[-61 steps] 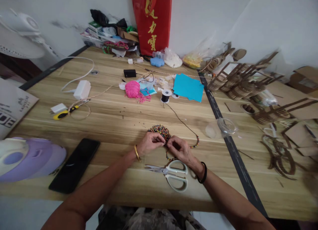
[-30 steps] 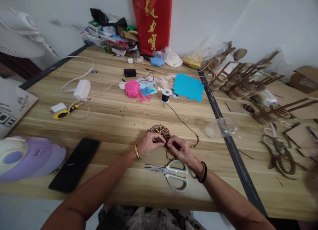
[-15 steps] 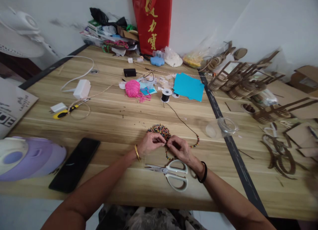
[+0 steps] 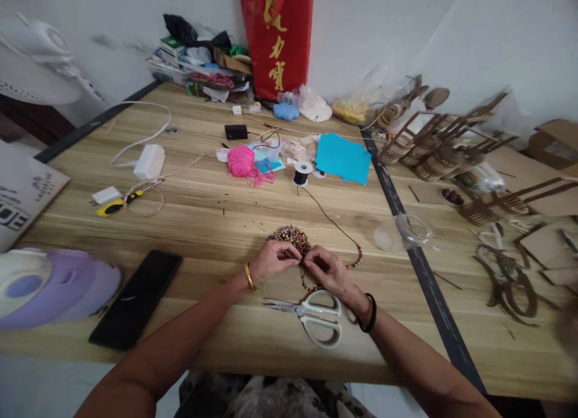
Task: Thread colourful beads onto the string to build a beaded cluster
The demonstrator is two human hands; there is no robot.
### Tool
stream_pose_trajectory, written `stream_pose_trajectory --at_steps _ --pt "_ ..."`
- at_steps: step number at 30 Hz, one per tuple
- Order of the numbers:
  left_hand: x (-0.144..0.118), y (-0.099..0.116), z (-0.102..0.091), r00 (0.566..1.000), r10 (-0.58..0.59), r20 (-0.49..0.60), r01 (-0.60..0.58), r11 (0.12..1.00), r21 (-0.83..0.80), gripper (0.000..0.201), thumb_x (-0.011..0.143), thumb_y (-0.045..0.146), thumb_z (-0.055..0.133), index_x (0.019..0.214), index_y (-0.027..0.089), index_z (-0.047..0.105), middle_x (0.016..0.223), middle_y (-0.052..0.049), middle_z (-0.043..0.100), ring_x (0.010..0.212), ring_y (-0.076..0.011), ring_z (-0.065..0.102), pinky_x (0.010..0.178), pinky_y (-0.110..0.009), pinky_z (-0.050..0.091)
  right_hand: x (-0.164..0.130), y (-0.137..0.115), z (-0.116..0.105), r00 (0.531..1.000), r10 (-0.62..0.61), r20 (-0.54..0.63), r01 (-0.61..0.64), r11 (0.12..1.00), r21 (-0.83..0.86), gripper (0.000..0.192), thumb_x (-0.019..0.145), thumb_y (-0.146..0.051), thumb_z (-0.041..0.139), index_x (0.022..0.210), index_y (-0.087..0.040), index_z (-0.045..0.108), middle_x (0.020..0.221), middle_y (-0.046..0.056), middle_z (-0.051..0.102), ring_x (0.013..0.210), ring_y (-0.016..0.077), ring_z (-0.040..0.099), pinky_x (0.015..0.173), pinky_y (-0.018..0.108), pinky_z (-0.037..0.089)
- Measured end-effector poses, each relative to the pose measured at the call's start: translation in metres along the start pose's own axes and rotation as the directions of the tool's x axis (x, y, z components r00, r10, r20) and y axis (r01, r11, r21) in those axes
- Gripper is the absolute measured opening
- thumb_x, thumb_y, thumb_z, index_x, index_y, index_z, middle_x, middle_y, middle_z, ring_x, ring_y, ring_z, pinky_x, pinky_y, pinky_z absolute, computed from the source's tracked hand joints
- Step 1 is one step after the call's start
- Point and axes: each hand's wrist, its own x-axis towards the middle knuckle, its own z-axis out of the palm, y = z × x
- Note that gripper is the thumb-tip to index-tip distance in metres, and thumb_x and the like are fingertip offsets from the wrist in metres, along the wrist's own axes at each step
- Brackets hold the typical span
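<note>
My left hand (image 4: 276,258) and my right hand (image 4: 326,267) are pinched, fingertips nearly meeting in front of a heap of small multicoloured beads (image 4: 289,232). Between the left fingertips, any item is too small to make out. A strand of beaded cord (image 4: 309,284) rises to the right fingertips, which pinch its end; more of it curves out beyond that hand. Thin black cord runs from there to a white spool of black cord (image 4: 301,174). White-handled scissors (image 4: 311,314) lie just below my hands, blades pointing left.
A black phone (image 4: 135,300) and a purple-and-white appliance (image 4: 63,288) lie to the left. Farther back are pink yarn (image 4: 241,160), blue sheets (image 4: 343,158) and a yellow cutter (image 4: 111,207). A clear cup (image 4: 401,231) and woven baskets (image 4: 445,147) stand to the right.
Almost nothing differs; my fingertips have shifted very slightly, still pinched together at the same spot. The scissors, beads and spool have not moved.
</note>
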Motion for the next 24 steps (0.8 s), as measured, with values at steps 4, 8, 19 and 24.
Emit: stream_pose_trajectory --at_steps 4,8,19,24 --pt "-0.0002 0.0006 0.0009 1.0 -0.003 -0.004 0.003 1.0 -0.001 0.007 0.066 0.013 0.067 0.073 0.01 0.068 0.07 -0.004 0.069 0.066 -0.0121 0.062 0.069 -0.023 0.052 0.0004 0.0002 -0.0001 1.0 -0.018 0.014 0.017 1.0 0.021 0.015 0.091 -0.029 0.052 0.084 -0.017 0.058 0.076 0.004 0.06 0.069 0.0137 0.055 0.064 0.025 0.044" --pt "0.0002 0.0002 0.0013 1.0 -0.006 -0.004 0.006 1.0 0.005 0.007 0.066 0.013 0.067 0.073 0.01 0.068 0.071 -0.005 0.068 0.067 -0.0122 0.062 0.069 -0.023 0.052 0.0003 0.0011 -0.0002 0.999 -0.029 0.028 0.028 0.999 0.033 0.015 0.091 -0.029 0.051 0.085 -0.017 0.058 0.077 0.003 0.06 0.07 0.0135 0.055 0.065 0.025 0.045" --pt "-0.0006 0.0002 0.0013 1.0 0.005 0.006 -0.005 1.0 0.011 0.008 0.067 0.013 0.066 0.074 0.01 0.069 0.071 -0.004 0.069 0.067 -0.0117 0.062 0.068 -0.022 0.052 0.0006 -0.0012 -0.0008 0.999 -0.014 0.037 0.013 1.0 0.029 0.016 0.091 -0.03 0.051 0.085 -0.017 0.058 0.077 0.004 0.059 0.069 0.0137 0.054 0.064 0.025 0.044" --pt "-0.0007 0.0009 0.0013 1.0 0.0 0.011 0.0 1.0 0.006 0.008 0.067 0.013 0.067 0.075 0.01 0.069 0.072 -0.004 0.069 0.067 -0.0121 0.063 0.069 -0.023 0.052 0.0012 -0.0014 -0.0006 0.999 -0.019 0.032 0.018 0.999 0.027 0.017 0.091 -0.032 0.051 0.085 -0.017 0.058 0.077 0.004 0.06 0.07 0.0139 0.055 0.065 0.026 0.045"
